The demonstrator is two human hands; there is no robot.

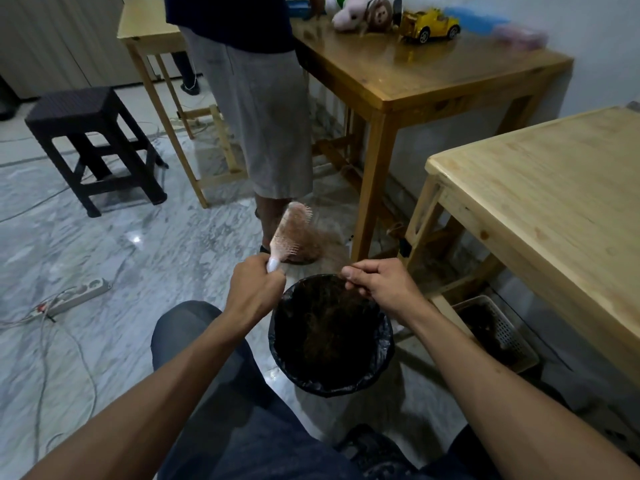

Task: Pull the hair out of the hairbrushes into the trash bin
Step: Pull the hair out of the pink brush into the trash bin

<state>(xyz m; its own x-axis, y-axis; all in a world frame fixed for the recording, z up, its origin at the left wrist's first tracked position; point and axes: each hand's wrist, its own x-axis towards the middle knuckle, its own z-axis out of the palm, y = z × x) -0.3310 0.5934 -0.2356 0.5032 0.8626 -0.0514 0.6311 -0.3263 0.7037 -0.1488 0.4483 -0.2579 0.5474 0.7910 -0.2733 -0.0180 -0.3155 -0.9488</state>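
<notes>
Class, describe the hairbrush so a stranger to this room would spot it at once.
Find the black-lined trash bin on the marble floor. Just beyond its left rim, the left hand grips the hairbrush by its white handle. It is the only pink thing there, its bristles matted with brown hair.

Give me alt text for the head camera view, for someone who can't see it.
A seated person's left hand grips a pink hairbrush by its handle while the right hand pinches brown hair above a black-lined trash bin on the marble floor.

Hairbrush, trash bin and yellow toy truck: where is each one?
Hairbrush (290, 233), head view, on the bristle face.
Trash bin (387, 358), head view, on the black liner's right rim.
Toy truck (431, 24), head view, on its body.
</notes>
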